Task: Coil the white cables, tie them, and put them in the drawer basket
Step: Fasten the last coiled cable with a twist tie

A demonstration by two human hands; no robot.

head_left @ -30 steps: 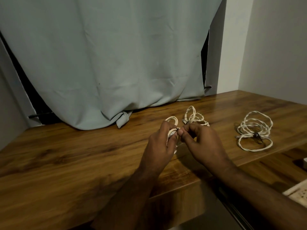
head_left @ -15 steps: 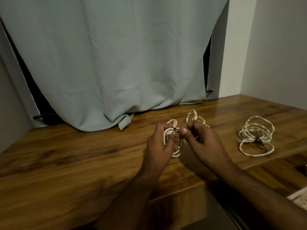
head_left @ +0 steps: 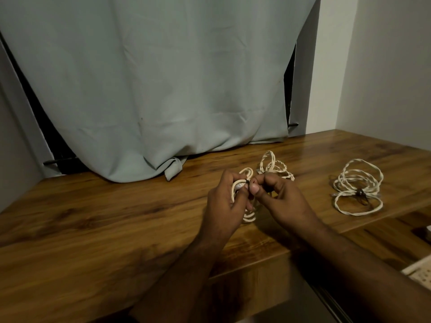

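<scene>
My left hand [head_left: 225,201] grips a small coiled white cable [head_left: 247,173] above the wooden table [head_left: 116,217]; loops show above and below the fingers. My right hand [head_left: 277,197] pinches a dark tie [head_left: 317,183] at the coil's middle, thumb to thumb with the left. Behind my right hand lies a second braided white cable [head_left: 272,165], loosely looped. A third white cable [head_left: 358,186], coiled and bound with a dark tie, lies on the table to the right.
A pale curtain [head_left: 151,89] hangs behind and drapes onto the table's back edge. White walls close the right side. At the lower right, below the table's front edge, a pale basket corner [head_left: 419,273] shows.
Both hands stay together on the small coil, working the tie with small finger shifts. The camera has tilted slightly; the cables on the table have not moved.
</scene>
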